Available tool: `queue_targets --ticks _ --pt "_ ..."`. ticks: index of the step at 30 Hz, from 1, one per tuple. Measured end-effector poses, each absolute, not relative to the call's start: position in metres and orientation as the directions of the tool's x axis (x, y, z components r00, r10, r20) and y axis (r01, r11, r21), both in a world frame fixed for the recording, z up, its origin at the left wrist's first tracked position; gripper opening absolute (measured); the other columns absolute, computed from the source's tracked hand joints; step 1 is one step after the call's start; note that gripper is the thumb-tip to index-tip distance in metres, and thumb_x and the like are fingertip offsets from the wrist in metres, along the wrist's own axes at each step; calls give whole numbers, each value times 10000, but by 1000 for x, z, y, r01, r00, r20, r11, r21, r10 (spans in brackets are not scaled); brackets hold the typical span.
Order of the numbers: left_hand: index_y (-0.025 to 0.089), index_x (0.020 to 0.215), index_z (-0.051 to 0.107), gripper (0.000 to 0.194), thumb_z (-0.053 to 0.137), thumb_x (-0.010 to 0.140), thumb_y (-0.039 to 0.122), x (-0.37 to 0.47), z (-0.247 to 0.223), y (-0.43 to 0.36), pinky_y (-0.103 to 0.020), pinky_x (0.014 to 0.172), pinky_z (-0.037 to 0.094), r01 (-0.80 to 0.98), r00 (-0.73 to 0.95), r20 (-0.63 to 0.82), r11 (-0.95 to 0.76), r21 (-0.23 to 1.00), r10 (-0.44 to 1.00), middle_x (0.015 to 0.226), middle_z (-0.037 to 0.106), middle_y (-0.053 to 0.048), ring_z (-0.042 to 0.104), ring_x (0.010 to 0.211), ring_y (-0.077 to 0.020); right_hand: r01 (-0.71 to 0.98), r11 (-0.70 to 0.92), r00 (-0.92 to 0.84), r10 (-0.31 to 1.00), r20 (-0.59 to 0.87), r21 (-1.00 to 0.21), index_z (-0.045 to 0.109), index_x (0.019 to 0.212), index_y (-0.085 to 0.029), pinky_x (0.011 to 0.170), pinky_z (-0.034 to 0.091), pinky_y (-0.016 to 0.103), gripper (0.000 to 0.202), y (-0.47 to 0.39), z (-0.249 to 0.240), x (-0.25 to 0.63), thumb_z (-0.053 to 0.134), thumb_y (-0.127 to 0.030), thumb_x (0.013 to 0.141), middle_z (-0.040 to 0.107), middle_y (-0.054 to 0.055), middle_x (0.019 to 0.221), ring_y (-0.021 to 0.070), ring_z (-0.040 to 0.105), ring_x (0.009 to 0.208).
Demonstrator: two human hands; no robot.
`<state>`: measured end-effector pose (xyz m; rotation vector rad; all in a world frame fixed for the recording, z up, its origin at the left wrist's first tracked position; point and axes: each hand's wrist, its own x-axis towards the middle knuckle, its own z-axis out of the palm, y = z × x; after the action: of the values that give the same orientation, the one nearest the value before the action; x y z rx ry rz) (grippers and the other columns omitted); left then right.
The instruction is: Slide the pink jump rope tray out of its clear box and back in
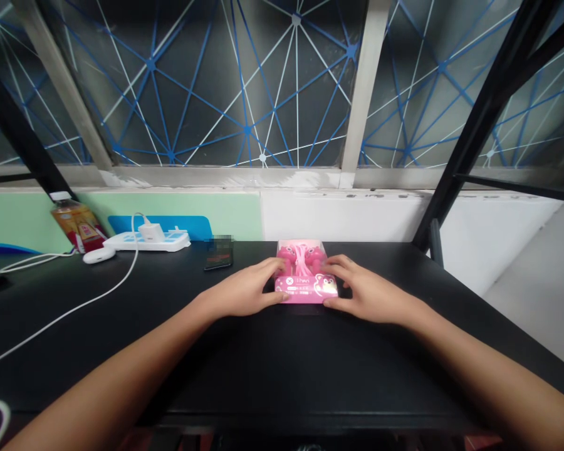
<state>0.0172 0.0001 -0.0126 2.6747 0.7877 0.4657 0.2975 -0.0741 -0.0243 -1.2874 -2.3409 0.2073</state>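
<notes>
A pink box [305, 290] with a clear upper part lies on the black desk in the middle of the head view. Through its clear cover show pink character-shaped pieces and a bundle of pale pink cord [303, 258]. A cartoon bear is printed at the box's front right. My left hand [249, 286] grips the left side, thumb at the front edge and fingers along the top. On the opposite side my right hand [364, 289] grips it the same way. Some fingertips are blurred or hidden against the box.
The black desk [282, 369] meets a wall below patterned windows. Behind my left hand lies a dark phone [219, 253]. Farther left are a white power strip [173, 240] with a charger, a trailing white cable [98, 291], a white rounded case [99, 255] and a drink bottle [79, 222].
</notes>
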Motion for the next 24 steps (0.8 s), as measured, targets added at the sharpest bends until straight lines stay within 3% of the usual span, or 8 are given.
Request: queue_targets --ticks 4,7,11,14,18,21,24 --pt "232 1252 506 448 625 857 406 18 -13 0 -343 900 462 472 800 217 -810 349 560 1317 549 -79 591 1089 -242 775 542 -457 836 305 -324 441 1403 -277 967 495 417 650 -74 -26 298 681 -399 811 412 99 1417 274 545 1190" --pt "232 1160 555 273 518 934 381 19 -12 0 -330 887 466 469 787 258 -815 340 561 1271 580 -69 591 1082 -222 772 549 -439 825 356 -321 530 1312 -241 946 506 414 425 -70 -28 298 576 -338 901 487 106 1333 241 588 1102" --pt "236 1126 569 278 582 903 400 20 -9 1 -333 904 465 438 797 283 -833 337 533 1237 593 -65 578 1090 -224 756 560 -410 809 422 -339 619 1136 -216 801 557 358 233 -65 -28 300 496 -266 944 564 96 1185 193 619 933" --pt "229 1109 574 230 570 904 332 21 -12 2 -324 822 487 463 774 307 -826 322 554 1130 616 -56 603 928 -194 737 561 -409 814 413 -376 608 1119 -215 761 558 340 223 -65 -30 301 545 -258 909 548 87 1183 156 614 826" --pt "245 1128 590 258 567 879 310 22 -15 1 -309 771 490 505 732 343 -807 305 588 1158 564 -60 595 881 -177 785 493 -349 853 388 -376 589 1155 -214 742 537 357 316 -67 -32 299 615 -276 845 558 85 1114 152 601 751" --pt "247 1160 578 293 547 874 302 20 -13 0 -282 669 474 524 744 266 -782 337 613 921 609 -24 592 715 -149 777 448 -325 887 328 -443 555 1193 -190 652 512 335 313 -68 -30 298 548 -277 893 617 35 847 154 591 646" --pt "230 1226 519 362 508 866 252 14 -8 2 -251 589 450 472 789 153 -746 469 595 702 611 28 591 610 -136 685 448 -401 890 215 -575 497 1256 -181 626 502 318 334 -69 -23 302 480 -278 936 645 -2 719 165 614 637"
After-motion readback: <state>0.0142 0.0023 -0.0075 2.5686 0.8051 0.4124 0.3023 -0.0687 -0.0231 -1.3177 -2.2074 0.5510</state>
